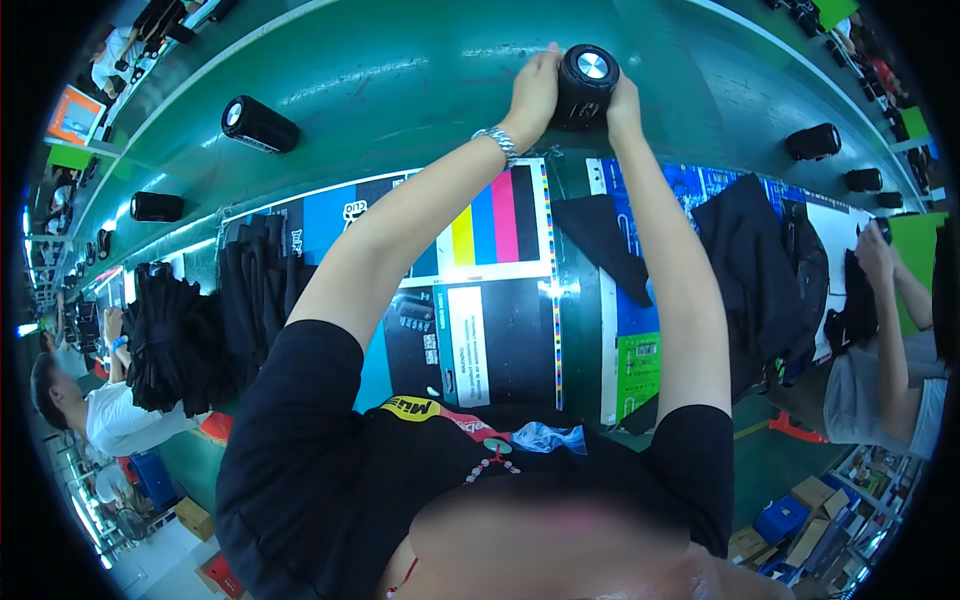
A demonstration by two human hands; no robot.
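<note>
A black cylindrical speaker (578, 104) with a shiny silver disc on its end is held between my two hands over the green work surface. My left hand (535, 95) presses against its left side, thumb up; a silver bracelet circles that wrist. On the opposite side my right hand (624, 104) grips it, its fingers partly hidden behind the speaker. Nearer to me lie a printed sheet with colour bars (490, 225) and a black cloth piece (603, 240) resting on a blue printed sheet.
Other black speakers lie left (262, 125) and right (813, 142) on the green conveyor belt (400, 75). Dark fabric pouches (175, 335) are heaped at left, black cloth (750, 280) at right. Co-workers sit on both sides; cardboard boxes (808, 540) stand behind at lower right.
</note>
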